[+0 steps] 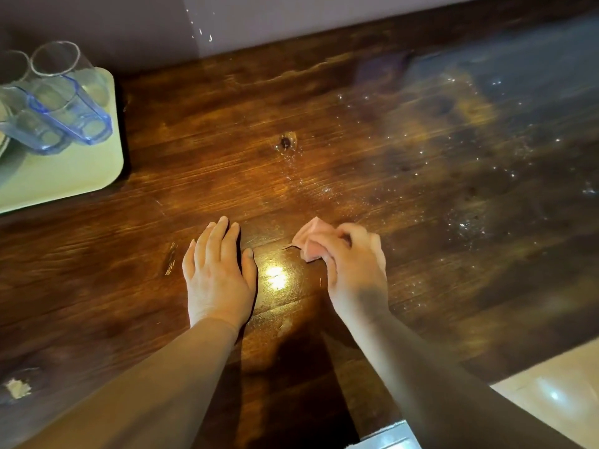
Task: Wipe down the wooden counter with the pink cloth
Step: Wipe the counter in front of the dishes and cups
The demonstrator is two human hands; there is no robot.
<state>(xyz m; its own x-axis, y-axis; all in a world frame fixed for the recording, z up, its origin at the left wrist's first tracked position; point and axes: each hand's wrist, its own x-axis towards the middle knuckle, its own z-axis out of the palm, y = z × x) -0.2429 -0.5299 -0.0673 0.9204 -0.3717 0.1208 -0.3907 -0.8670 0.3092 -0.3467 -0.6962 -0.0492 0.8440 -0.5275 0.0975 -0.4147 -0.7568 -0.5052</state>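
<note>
The dark wooden counter (pixel 227 131) fills the view, with water droplets and a wet sheen across its right half. My right hand (pixel 355 270) is bunched around the pink cloth (pixel 312 241), which sticks out from under my fingers and rests on the wood near the centre. My left hand (pixel 218 270) lies flat on the counter just left of it, palm down, fingers together, holding nothing. A bright light reflection sits on the wood between the two hands.
A pale green tray (pixel 64 176) at the left edge carries upturned clear and blue-tinted glasses (pixel 64 95). A grey wall (pixel 259 21) runs along the counter's back. The counter's front edge and pale floor (pixel 551 393) show at the lower right.
</note>
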